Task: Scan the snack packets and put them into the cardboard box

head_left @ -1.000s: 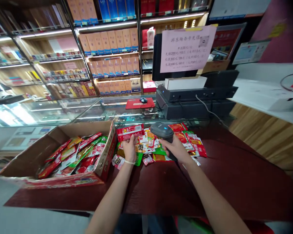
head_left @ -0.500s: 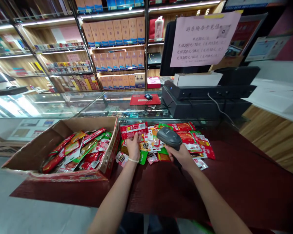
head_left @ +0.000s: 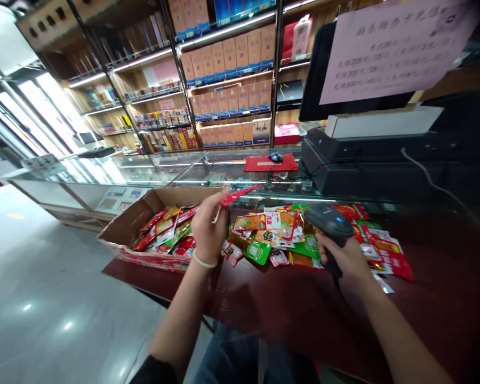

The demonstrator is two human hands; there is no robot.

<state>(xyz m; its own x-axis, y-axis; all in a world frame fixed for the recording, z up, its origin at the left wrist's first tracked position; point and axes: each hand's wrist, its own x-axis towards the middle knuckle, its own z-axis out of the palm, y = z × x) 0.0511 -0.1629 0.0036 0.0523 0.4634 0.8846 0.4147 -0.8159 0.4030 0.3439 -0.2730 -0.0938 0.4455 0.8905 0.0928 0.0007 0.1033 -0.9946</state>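
Note:
My left hand point(head_left: 208, 229) is closed on a red snack packet point(head_left: 242, 194), seen nearly edge-on, in front of the right end of an open cardboard box point(head_left: 150, 257). Inside the box lie many red, white and green snack packets point(head_left: 166, 229). My right hand point(head_left: 346, 256) is wrapped round the handle of a dark grey barcode scanner point(head_left: 328, 221), whose head points away and to the left. Beneath and around the scanner, a pile of mixed snack packets point(head_left: 270, 229) is spread on the dark red tabletop point(head_left: 264, 298).
Behind the pile runs a glass display counter point(head_left: 220, 168) with a red mat and a mouse point(head_left: 276, 157). A monitor with a pink paper sign point(head_left: 384, 53) stands at the right above a dark cash drawer point(head_left: 364, 170). Shelves of boxed goods point(head_left: 232, 58) line the back wall.
The left hand has turned and moved left towards the box, taking the red packet off the pile's edge. The scanner stays in the right hand. The view has swung left.

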